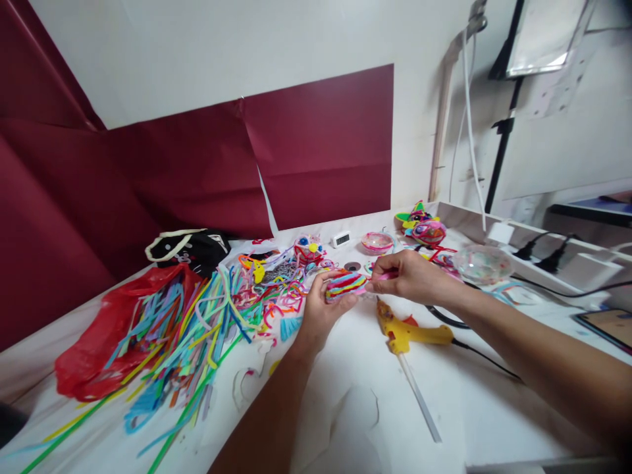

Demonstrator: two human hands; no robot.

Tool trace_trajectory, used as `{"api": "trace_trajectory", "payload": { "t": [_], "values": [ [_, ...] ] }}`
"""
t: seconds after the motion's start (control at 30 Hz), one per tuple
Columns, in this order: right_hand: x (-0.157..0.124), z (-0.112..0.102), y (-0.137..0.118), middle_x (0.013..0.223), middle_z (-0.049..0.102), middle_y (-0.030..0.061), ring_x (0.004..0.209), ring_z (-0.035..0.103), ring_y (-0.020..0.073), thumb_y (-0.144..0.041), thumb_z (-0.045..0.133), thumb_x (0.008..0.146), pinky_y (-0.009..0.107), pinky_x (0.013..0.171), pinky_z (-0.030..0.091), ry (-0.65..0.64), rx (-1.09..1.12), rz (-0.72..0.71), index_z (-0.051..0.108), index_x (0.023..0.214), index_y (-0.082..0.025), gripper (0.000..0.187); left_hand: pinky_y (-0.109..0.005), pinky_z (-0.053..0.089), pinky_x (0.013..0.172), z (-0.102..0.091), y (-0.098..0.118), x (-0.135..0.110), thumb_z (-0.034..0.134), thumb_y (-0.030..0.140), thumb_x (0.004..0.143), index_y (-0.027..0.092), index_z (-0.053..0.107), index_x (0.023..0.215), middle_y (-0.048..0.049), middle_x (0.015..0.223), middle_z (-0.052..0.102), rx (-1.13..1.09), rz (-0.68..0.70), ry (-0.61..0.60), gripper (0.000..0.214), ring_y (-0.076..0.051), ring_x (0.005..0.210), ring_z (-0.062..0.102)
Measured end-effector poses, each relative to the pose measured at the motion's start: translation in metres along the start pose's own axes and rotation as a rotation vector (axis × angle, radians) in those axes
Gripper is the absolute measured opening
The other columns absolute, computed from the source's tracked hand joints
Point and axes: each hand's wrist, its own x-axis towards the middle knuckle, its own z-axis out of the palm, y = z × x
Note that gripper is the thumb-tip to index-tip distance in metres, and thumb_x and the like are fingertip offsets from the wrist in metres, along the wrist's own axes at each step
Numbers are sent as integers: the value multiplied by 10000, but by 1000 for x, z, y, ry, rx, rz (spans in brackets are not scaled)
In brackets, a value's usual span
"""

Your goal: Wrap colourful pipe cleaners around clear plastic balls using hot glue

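My left hand (320, 306) is closed around a small rounded piece (345, 287) striped with rows of coloured pipe cleaner in red, yellow, blue and pink. At its right edge my right hand (402, 275) pinches a pink pipe cleaner (382, 276), its fingers close to the striped surface. Just below the right hand lies a yellow hot glue gun (417, 331) on its side, nozzle toward the hands, with a clear glue stick (419, 398) sticking out of it. Part of the striped piece is hidden by my left fingers.
A red plastic bag (93, 352) spills many pipe cleaners (182, 349) across the left. Behind the hands are a pipe-cleaner figure (309, 248), a small digital clock (340, 239) and a clear bowl (378, 243). Another clear bowl (484, 263), power plugs (548, 257) and a phone (607, 329) lie right.
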Motion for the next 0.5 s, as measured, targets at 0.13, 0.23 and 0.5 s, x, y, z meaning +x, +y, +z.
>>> {"api": "trace_trajectory", "payload": {
  "t": [0.13,0.23,0.5],
  "values": [
    [0,3,-2,548,478,-34,536,420,110,-294,630,689,235,494,310,-5,28,11,596,612,-165,154,-373,501,929,2,1,-1,805,280,670,189,538,1088,-105,1198,627,-7,-12,29,505,-231,1071,627],
    [0,6,-3,543,458,-43,535,398,103,-316,637,705,232,491,295,-5,43,5,562,595,-170,198,-392,500,930,2,0,-1,804,268,667,189,544,1082,-101,1208,616,-21,-16,40,496,-238,1069,621],
    [2,15,-3,541,418,-57,530,362,88,-338,650,734,231,493,272,15,93,-15,545,585,-170,248,-393,479,936,-1,-6,1,737,209,711,196,545,1105,-94,1158,648,-60,-17,85,439,-233,1039,635]
  ]
}}
